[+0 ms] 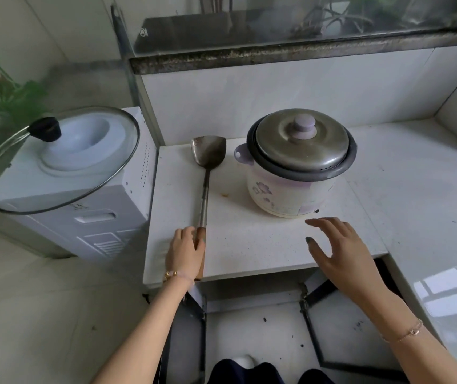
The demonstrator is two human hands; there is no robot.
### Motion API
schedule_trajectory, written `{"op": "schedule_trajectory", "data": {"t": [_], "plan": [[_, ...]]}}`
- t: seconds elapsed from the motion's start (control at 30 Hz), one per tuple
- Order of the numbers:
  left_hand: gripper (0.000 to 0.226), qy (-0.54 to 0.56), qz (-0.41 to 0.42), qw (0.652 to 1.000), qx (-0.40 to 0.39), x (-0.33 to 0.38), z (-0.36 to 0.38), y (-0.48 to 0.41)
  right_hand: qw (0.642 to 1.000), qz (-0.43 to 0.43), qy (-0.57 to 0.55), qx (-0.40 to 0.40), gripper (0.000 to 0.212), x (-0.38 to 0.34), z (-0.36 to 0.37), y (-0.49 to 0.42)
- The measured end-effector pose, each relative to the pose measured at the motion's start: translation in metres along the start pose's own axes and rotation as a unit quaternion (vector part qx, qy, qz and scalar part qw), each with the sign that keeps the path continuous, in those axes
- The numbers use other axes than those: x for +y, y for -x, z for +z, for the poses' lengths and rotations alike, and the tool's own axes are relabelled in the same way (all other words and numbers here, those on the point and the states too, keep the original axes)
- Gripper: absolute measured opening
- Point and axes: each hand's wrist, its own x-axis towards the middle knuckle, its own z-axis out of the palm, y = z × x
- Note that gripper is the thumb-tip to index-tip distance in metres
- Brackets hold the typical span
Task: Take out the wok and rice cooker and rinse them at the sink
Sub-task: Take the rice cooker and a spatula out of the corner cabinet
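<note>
Item: white, floral-printed rice cooker [291, 184], steel lid on, standing mid-way along the white countertop [249, 253]; apparently out but unrinsed. No wok or sink in view. Left hand [185, 249] curled round the wooden-handled steel spatula [206, 176] at the front edge. Right hand [341, 250] spread, empty, near the cooker.

Nothing is readable: a round emblem [143, 32] on the dark panel [194, 29] far beyond the fingers [187, 231] of the left hand [185, 250], and tiny print [79, 207] on the water dispenser [105, 234] left of them, are both blurred.

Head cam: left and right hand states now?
Left hand: grips the wok spatula handle.
Right hand: open, holding nothing, near rice cooker.
</note>
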Motion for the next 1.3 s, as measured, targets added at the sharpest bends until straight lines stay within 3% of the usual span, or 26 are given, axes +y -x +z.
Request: {"op": "schedule_trajectory", "data": {"t": [0.1, 0.17, 0.23, 0.33, 0.4, 0.6, 0.7, 0.8, 1.0, 1.1, 1.13, 1.17, 1.2, 1.23, 1.3], "plan": [[0.02, 0.047, 0.009, 0.992, 0.114, -0.02, -0.009, 0.048, 0.998, -0.05, 0.048, 0.012, 0.046, 0.006, -0.001, 0.008], [0.019, 0.045, -0.035, 0.988, 0.146, -0.039, -0.009, 0.085, 0.996, -0.067, 0.057, 0.01, 0.053, 0.009, 0.0, 0.013], [0.026, 0.001, -0.117, 0.985, 0.125, -0.061, -0.005, 0.124, 0.995, -0.077, 0.056, 0.006, 0.057, 0.011, 0.0, 0.018], [0.05, -0.006, -0.262, 0.965, -0.01, -0.081, 0.009, 0.178, 0.995, -0.091, 0.047, -0.001, 0.058, 0.016, -0.002, 0.028], [0.062, 0.012, -0.303, 0.951, -0.06, -0.086, 0.018, 0.208, 0.994, -0.097, 0.043, -0.012, 0.058, 0.023, -0.004, 0.038], [0.06, 0.014, -0.347, 0.938, 0.005, -0.072, 0.025, 0.25, 0.995, -0.094, 0.034, -0.032, 0.057, 0.053, -0.012, 0.075], [0.044, -0.01, -0.357, 0.934, -0.019, -0.058, 0.023, 0.245, 0.995, -0.087, 0.03, -0.028, 0.056, 0.068, -0.018, 0.092], [0.034, -0.024, -0.341, 0.938, -0.05, -0.038, 0.025, 0.241, 0.996, -0.074, 0.03, -0.027, 0.057, 0.079, -0.022, 0.104], [0.011, 0.065, -0.303, 0.946, -0.096, 0.001, 0.045, 0.233, 0.999, -0.021, 0.03, -0.032, 0.06, 0.09, -0.024, 0.116], [0.03, 0.148, -0.232, 0.951, -0.138, 0.02, 0.053, 0.209, 0.998, 0.003, 0.043, -0.039, 0.061, 0.09, -0.021, 0.119], [0.027, 0.152, -0.202, 0.952, -0.174, 0.029, 0.052, 0.2, 0.998, 0.012, 0.048, -0.041, 0.06, 0.09, -0.021, 0.12], [0.015, 0.137, -0.17, 0.953, -0.211, 0.037, 0.052, 0.191, 0.998, 0.022, 0.051, -0.041, 0.06, 0.089, -0.02, 0.121], [0.017, 0.101, -0.129, 0.958, -0.235, 0.046, 0.049, 0.181, 0.997, 0.031, 0.052, -0.041, 0.059, 0.089, -0.019, 0.122], [0.035, 0.047, -0.079, 0.966, -0.241, 0.053, 0.047, 0.171, 0.997, 0.039, 0.054, -0.041, 0.059, 0.088, -0.017, 0.124], [0.055, -0.093, 0.053, 0.981, -0.161, 0.07, 0.034, 0.156, 0.996, 0.055, 0.059, -0.044, 0.058, 0.088, -0.015, 0.13]]}}
